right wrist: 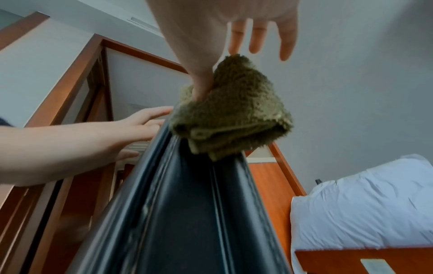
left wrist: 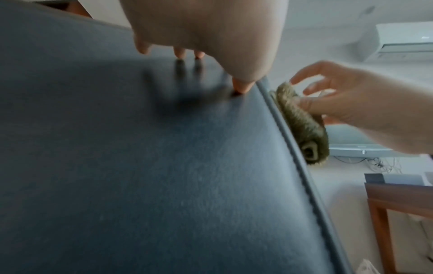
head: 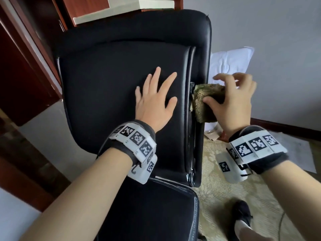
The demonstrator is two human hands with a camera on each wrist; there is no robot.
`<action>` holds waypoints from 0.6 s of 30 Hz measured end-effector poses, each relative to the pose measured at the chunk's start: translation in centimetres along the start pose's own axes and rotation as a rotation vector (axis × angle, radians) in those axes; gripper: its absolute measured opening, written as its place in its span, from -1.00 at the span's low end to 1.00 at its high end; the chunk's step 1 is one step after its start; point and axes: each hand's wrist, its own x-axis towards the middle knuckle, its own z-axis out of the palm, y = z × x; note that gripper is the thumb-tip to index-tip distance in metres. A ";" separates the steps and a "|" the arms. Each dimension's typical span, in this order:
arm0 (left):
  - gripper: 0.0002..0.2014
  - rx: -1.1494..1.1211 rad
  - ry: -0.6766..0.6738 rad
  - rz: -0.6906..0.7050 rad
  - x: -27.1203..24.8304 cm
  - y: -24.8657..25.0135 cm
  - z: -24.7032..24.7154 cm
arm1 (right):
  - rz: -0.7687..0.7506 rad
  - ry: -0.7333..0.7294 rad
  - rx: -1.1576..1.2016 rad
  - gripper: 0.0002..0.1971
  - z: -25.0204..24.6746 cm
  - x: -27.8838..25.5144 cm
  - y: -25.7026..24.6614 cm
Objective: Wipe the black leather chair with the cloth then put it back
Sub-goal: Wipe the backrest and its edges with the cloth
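Observation:
The black leather chair (head: 112, 80) fills the middle of the head view, its backrest facing me. My left hand (head: 154, 100) lies flat with spread fingers on the backrest panel (left wrist: 164, 166), near its right seam. My right hand (head: 231, 100) pinches a folded olive-green cloth (head: 206, 103) between thumb and index finger, the other fingers straight. The cloth (right wrist: 234, 111) presses against the right side edge of the backrest (right wrist: 199, 213). In the left wrist view the cloth (left wrist: 302, 126) sits just beyond the seam.
A white pillow (head: 231, 61) on a bed lies behind the chair's right side. A patterned rug (head: 225, 188) covers the floor at right, with my shoe (head: 241, 216) on it. Red-brown wooden furniture (head: 26, 75) stands at left. White paper (head: 298, 153) lies on the floor.

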 end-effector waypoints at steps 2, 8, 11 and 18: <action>-0.41 -0.004 -0.019 -0.002 -0.1 0.1 1.1 | -0.096 0.081 0.002 -0.75 0.6 -0.9 0.3; -0.41 0.060 0.046 -0.027 -0.2 0.4 2.6 | -0.223 0.110 -0.006 -0.71 2.6 -2.2 1.6; -0.41 0.062 0.075 -0.031 -0.2 0.4 3.0 | -0.183 -0.038 -0.083 -0.50 2.5 -2.6 1.5; -0.40 0.016 0.077 -0.051 -0.3 0.8 3.3 | -0.199 -0.183 -0.023 -0.52 1.7 -0.5 1.4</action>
